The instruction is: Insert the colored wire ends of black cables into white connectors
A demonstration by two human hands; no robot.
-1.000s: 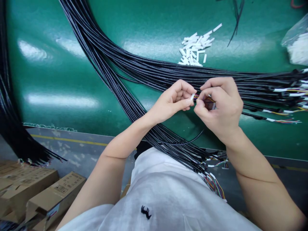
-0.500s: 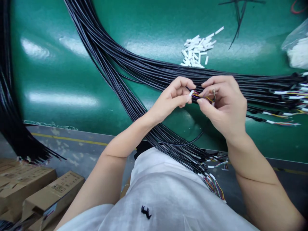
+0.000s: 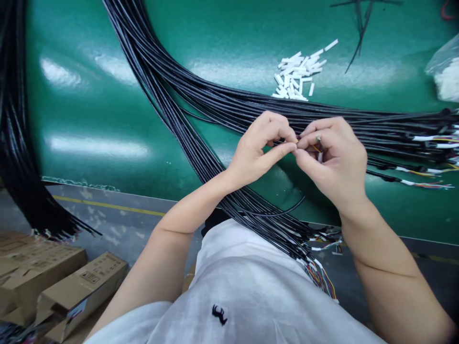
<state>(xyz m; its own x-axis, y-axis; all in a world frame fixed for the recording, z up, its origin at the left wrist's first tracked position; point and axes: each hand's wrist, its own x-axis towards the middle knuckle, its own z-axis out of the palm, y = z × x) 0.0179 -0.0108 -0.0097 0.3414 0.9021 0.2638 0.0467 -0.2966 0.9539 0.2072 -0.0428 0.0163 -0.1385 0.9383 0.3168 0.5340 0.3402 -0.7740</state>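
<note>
My left hand and my right hand meet fingertip to fingertip above a bundle of black cables. Thin coloured wires run through the closed fingers of my right hand, and a small pale piece shows by its palm. My left thumb and forefinger pinch together at the same wires, right against the right fingertips. What lies inside that pinch is mostly covered, and the white sleeve seen there earlier is hidden.
Short white tubes lie heaped behind the cables on the green table. A plastic bag sits at the right, black ties at the back. More black cables hang at the left, above cardboard boxes.
My left fingertips have moved right, up against those of my right hand. The white sleeve between my left fingers has gone out of sight. The view has shifted slightly.
</note>
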